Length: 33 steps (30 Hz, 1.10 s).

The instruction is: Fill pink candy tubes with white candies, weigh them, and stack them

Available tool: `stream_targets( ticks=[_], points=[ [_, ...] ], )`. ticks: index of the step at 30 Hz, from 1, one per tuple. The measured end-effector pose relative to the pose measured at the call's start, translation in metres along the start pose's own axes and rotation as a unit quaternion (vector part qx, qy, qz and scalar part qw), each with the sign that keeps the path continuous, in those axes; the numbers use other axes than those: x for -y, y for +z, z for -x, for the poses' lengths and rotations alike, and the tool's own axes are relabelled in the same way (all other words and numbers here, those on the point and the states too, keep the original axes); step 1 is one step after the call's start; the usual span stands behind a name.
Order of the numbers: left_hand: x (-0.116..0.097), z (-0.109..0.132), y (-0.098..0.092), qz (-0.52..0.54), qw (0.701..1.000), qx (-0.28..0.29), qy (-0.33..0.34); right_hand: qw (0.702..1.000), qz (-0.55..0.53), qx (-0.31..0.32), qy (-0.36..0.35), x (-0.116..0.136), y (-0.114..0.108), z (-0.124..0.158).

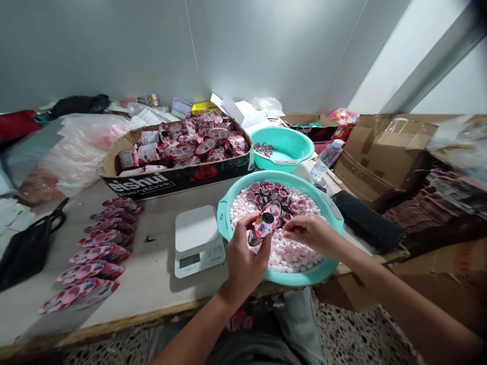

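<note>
A printed pouch (pixel 266 220) is clamped in the left hand (pixel 243 263), its opening exposed for access; the fingertips of the right hand (pixel 306 234) are held together above the teal basin (pixel 292 177).

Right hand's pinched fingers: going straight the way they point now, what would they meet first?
The right hand points left, so it would probably first meet the red-and-white printed foil pouch held up in the left hand, though depth is hard to judge from this view.
</note>
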<state>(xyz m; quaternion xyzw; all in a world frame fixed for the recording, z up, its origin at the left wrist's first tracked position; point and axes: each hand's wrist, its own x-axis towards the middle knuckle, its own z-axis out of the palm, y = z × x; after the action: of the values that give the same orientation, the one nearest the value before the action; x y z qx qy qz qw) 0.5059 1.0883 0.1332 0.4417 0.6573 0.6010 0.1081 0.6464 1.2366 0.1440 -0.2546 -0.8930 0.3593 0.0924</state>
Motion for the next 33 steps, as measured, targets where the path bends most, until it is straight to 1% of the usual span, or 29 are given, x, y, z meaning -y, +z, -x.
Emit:
stream_targets(
  ticks=[3,5,8,10,12,15,18,21,23,28,33],
  points=[
    [-0.001,-0.001,0.001,-0.007,1.0,0.002,0.01,0.999,-0.026,-0.037,0.008,0.001,-0.018,-0.005],
    [-0.002,-0.001,0.002,-0.008,1.0,0.003,0.017,0.997,-0.065,-0.049,0.002,0.006,-0.03,-0.009],
    [-0.003,-0.002,0.002,-0.014,1.0,0.0,0.016,0.989,-0.133,-0.059,-0.003,0.021,-0.045,-0.015],
    [-0.003,-0.001,0.002,-0.019,1.0,0.0,0.013,0.988,-0.137,-0.074,-0.008,0.036,-0.051,-0.019],
    [-0.003,-0.001,0.002,-0.024,1.0,0.002,0.011,0.991,-0.111,-0.071,-0.021,0.053,-0.052,-0.023],
    [-0.002,0.0,0.001,-0.032,0.999,0.01,0.01,0.997,-0.051,-0.018,-0.058,0.07,-0.049,-0.03],
    [0.0,0.001,-0.001,-0.037,0.999,0.021,0.023,0.994,0.022,0.02,-0.102,0.074,-0.045,-0.038],
    [0.002,0.001,-0.001,-0.04,0.999,0.022,0.027,0.988,0.074,0.032,-0.132,0.072,-0.045,-0.044],
    [0.002,0.001,-0.001,-0.042,0.999,0.018,0.027,0.985,0.096,0.043,-0.139,0.073,-0.046,-0.047],
    [0.002,0.001,0.0,-0.054,0.998,0.009,0.028,0.985,0.106,0.045,-0.127,0.079,-0.047,-0.045],
    [0.002,0.001,0.0,-0.054,0.998,0.011,0.032,0.99,0.055,0.062,-0.114,0.082,-0.045,-0.044]
  ],
)
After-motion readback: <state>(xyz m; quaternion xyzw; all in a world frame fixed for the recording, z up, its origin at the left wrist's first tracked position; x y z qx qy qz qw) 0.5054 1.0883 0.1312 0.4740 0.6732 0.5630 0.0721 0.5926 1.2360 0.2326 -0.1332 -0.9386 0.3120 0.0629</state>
